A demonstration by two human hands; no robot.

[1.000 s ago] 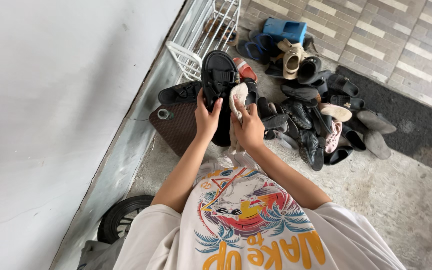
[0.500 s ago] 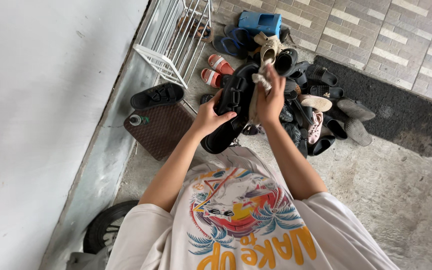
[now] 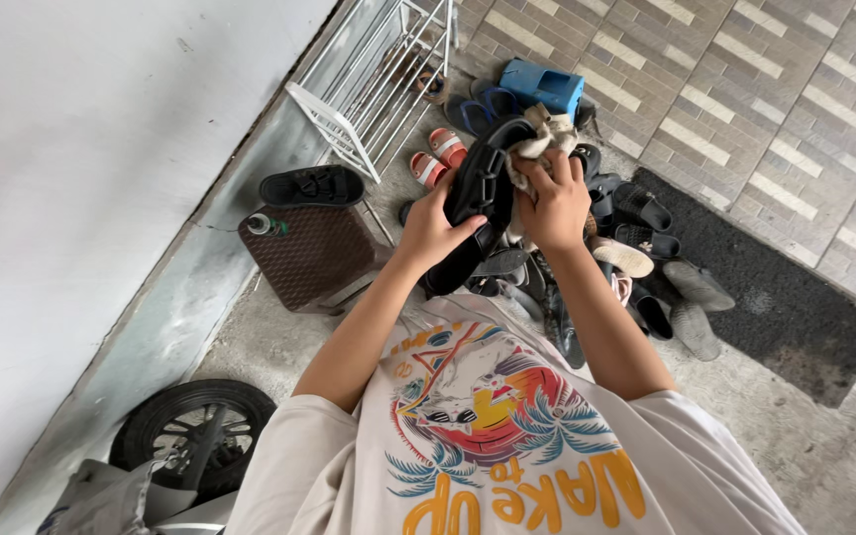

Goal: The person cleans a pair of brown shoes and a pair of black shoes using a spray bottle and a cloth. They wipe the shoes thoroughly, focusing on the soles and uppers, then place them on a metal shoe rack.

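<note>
Against the wall, far left: dark wheel, cut off by the bottom edge; what it belongs to cannot be made out.

Next right: brown stool with one black sandal resting at its far edge and a small bottle lying on its left corner.

Behind it: white rack, wire shelves, top cut off by the frame; footwear on it is barely readable.

Centre: left hand clamped on the lower half of a black shoe, fingers wrapped round its edge. Compared with a second ago the shoe has come away from the stool side and now stands tilted before the chest, above the pile. Judgement: it is being wiped, not put down.

Just right: right hand closed tight on a pale rag, pressed against the shoe's upper part. Half a second ago the rag sat lower on the shoe; it is now bunched at the top. Palm and contact face are hidden.

Floor, right: shoe pile, mostly black, partly hidden by both forearms; pairs cannot be told apart. Pink sandals and a blue box lie beyond. Dark mat follows.
</note>
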